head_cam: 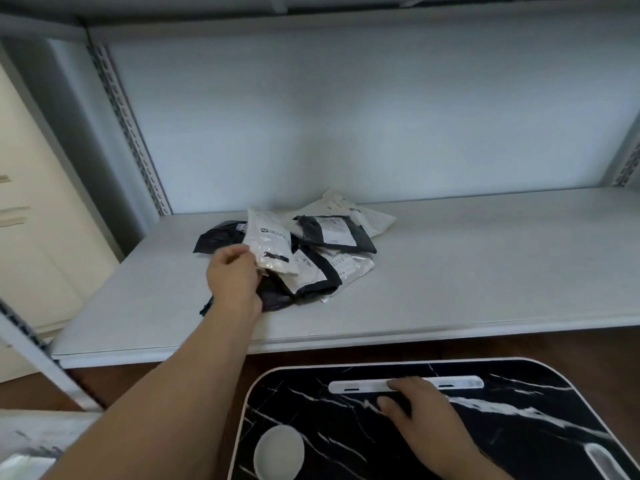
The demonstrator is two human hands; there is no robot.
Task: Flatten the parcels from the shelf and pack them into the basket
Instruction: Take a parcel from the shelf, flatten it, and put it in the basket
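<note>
A heap of black and white mailer parcels (322, 251) lies on the white shelf (467, 271), left of its middle. My left hand (233, 277) reaches into the heap and grips the edge of a white bubble-wrap parcel (270, 245), which is tilted up off the pile. My right hand (419, 414) rests flat, fingers spread, on a black marble-patterned tabletop (519, 427) below the shelf, holding nothing. No basket can be seen.
The tabletop has a white slot (460, 382) at its far edge and a round white recess (278, 452) at its left. A perforated shelf upright (128, 126) rises at the left, with a cream cabinet (31, 220) beyond. Pale material (31, 441) shows at bottom left.
</note>
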